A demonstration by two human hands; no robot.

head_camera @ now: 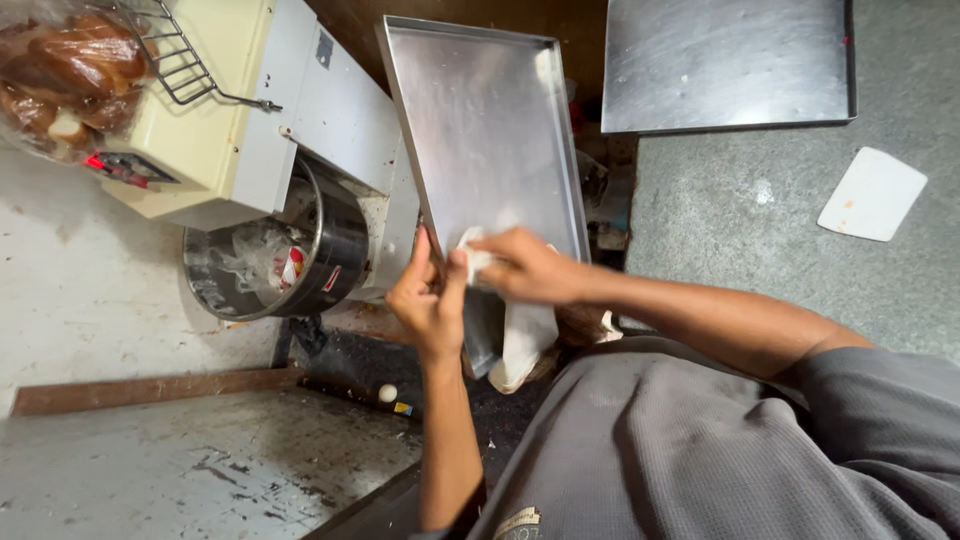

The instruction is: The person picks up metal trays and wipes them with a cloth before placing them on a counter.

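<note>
Head view — two metal baking trays, one white cloth. Left hand (428, 300) grips near tray (480, 130) by its lower left edge, tilted up; right hand (525, 265) clenches cloth (525, 335) against tray's lower end — second tray (725, 60) on counter's (760, 230) far edge.

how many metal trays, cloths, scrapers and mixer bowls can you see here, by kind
metal trays: 2, held tray, flat tray
white cloth: 1
white scraper: 1
mixer bowl: 1
total: 5

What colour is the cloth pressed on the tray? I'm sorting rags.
White cloth, seen in the head view against the silver tray.
</note>
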